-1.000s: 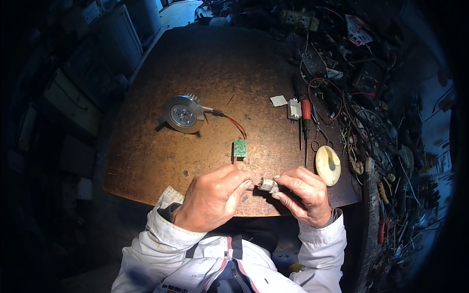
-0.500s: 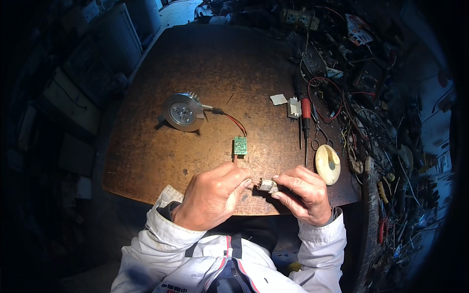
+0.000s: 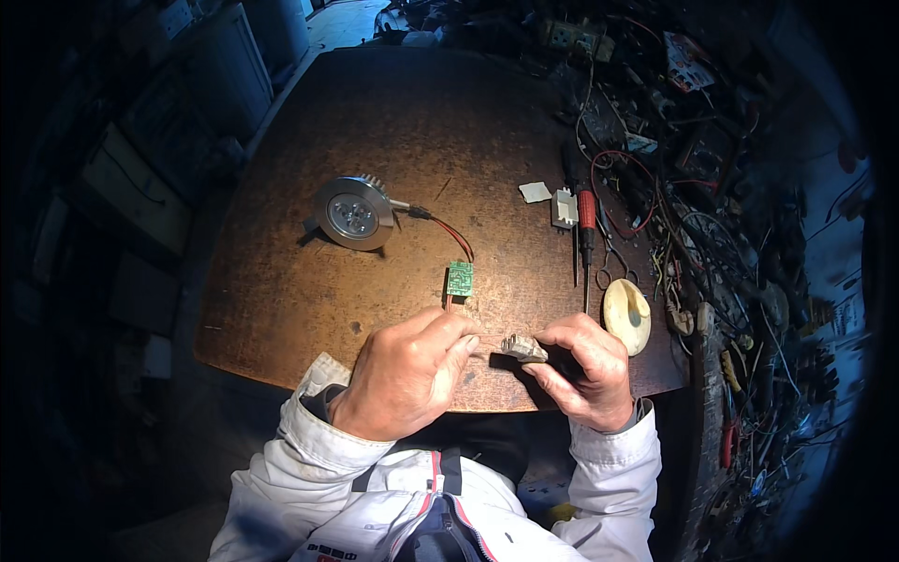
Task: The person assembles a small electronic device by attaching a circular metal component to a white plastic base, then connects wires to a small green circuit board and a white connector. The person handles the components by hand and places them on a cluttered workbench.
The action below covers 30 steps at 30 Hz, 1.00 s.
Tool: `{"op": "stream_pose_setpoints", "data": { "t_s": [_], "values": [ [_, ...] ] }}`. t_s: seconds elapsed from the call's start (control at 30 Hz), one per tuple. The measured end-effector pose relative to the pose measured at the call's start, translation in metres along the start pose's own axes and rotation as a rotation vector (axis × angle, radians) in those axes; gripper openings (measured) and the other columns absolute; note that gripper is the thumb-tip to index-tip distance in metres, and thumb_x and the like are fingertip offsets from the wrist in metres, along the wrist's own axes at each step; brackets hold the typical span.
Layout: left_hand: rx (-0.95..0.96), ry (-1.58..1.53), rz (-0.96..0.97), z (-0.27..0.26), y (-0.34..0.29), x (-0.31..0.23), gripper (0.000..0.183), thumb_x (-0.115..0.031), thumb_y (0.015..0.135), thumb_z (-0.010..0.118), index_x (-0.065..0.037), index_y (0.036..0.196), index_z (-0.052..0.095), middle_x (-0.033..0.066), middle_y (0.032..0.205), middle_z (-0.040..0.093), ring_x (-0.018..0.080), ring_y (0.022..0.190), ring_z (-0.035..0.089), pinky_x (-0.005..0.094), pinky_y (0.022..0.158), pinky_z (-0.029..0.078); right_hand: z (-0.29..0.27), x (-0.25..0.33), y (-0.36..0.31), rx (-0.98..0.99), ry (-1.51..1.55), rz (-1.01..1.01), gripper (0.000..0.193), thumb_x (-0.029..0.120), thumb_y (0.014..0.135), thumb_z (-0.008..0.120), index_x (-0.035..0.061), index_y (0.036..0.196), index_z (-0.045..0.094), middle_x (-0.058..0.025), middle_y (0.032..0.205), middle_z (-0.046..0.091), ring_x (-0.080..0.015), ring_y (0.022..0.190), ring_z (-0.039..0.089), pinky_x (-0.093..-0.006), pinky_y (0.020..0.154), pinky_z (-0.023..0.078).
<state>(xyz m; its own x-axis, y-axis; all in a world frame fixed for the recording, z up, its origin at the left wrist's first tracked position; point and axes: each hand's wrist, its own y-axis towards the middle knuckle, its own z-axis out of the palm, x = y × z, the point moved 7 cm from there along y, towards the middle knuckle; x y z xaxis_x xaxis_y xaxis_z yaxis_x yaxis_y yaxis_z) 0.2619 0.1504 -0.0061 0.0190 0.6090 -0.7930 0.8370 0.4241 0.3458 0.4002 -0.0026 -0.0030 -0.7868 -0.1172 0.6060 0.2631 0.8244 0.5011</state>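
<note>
A round silver LED downlight [image 3: 354, 214] lies on the wooden table [image 3: 375, 122], its lens up. Its red and black wires [image 3: 453, 233] run to a small green circuit board [image 3: 460, 279]. Reddish wires [image 3: 449, 304] leave the board's near end and pass under my left hand [image 3: 405, 377], whose thumb and forefinger pinch the thin wire [image 3: 488, 339]. That wire reaches toward a small greyish block [image 3: 524, 349] with metal parts on its end. My right hand [image 3: 592, 373] grips the block between thumb and fingers; whether wire and block touch I cannot tell.
Right of the board lie a white plastic case [image 3: 564, 208], a flat white piece [image 3: 535, 192], a red-handled screwdriver [image 3: 587, 220], scissors [image 3: 615, 262] and a cream oval dish [image 3: 626, 317]. Tangled cables and parts [image 3: 716, 244] crowd the right side.
The block has turned in my right hand and tilted, showing its end with the metal parts more. My left hand stays nearly in place. The downlight and board have not visibly moved.
</note>
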Motion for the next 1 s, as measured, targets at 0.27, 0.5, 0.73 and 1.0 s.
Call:
{"op": "stream_pose_setpoints", "data": {
  "t_s": [0.27, 0.5, 0.73, 1.0],
  "values": [
    [0.021, -0.003, -0.037, -0.0004, 0.0014, -0.0006, 0.005, -0.001, 0.099, 0.072, 0.002, 0.103, 0.074, 0.0152, 0.084, 0.069, 0.0262, 0.072, 0.07, 0.0379, 0.064, 0.052, 0.0038, -0.0031, -0.0074, -0.118, -0.077, -0.077, 0.043, -0.017, 0.071, 0.078, -0.0002, 0.105, 0.06, -0.0156, 0.095, 0.069, -0.0314, 0.078, 0.072, -0.0359, 0.067, 0.058],
    [0.006, 0.012, -0.015, -0.0009, 0.0003, 0.0022, 0.004, 0.0, 0.099, 0.072, 0.002, 0.102, 0.073, 0.0158, 0.084, 0.069, 0.0273, 0.071, 0.07, 0.0381, 0.064, 0.052, 0.0011, 0.0034, -0.0006, 0.002, 0.07, 0.08, 0.023, -0.004, 0.084, 0.072, -0.0024, 0.105, 0.062, -0.013, 0.092, 0.063, -0.0242, 0.07, 0.063, -0.0343, 0.063, 0.052],
    [0.049, 0.013, -0.038, 0.0018, -0.0006, 0.0043, 0.002, 0.0, 0.098, 0.072, 0.001, 0.1, 0.071, 0.0152, 0.082, 0.068, 0.0282, 0.067, 0.069, 0.0392, 0.06, 0.05, 0.0002, -0.0024, -0.0061, 0.003, 0.084, -0.027, 0.03, -0.005, 0.081, 0.084, -0.0021, 0.105, 0.065, -0.0175, 0.101, 0.07, -0.0284, 0.084, 0.072, -0.0359, 0.072, 0.057],
    [0.072, 0.053, -0.022, 0.0022, 0.0, 0.0023, 0.003, -0.003, 0.097, 0.073, 0.0, 0.098, 0.071, 0.0171, 0.081, 0.068, 0.0348, 0.068, 0.07, 0.0431, 0.06, 0.051, 0.0004, 0.0043, -0.0024, -0.029, -0.044, -0.002, 0.04, -0.008, 0.075, 0.086, -0.0019, 0.112, 0.071, -0.0173, 0.104, 0.07, -0.0298, 0.087, 0.073, -0.0362, 0.076, 0.059]
  ]
}}
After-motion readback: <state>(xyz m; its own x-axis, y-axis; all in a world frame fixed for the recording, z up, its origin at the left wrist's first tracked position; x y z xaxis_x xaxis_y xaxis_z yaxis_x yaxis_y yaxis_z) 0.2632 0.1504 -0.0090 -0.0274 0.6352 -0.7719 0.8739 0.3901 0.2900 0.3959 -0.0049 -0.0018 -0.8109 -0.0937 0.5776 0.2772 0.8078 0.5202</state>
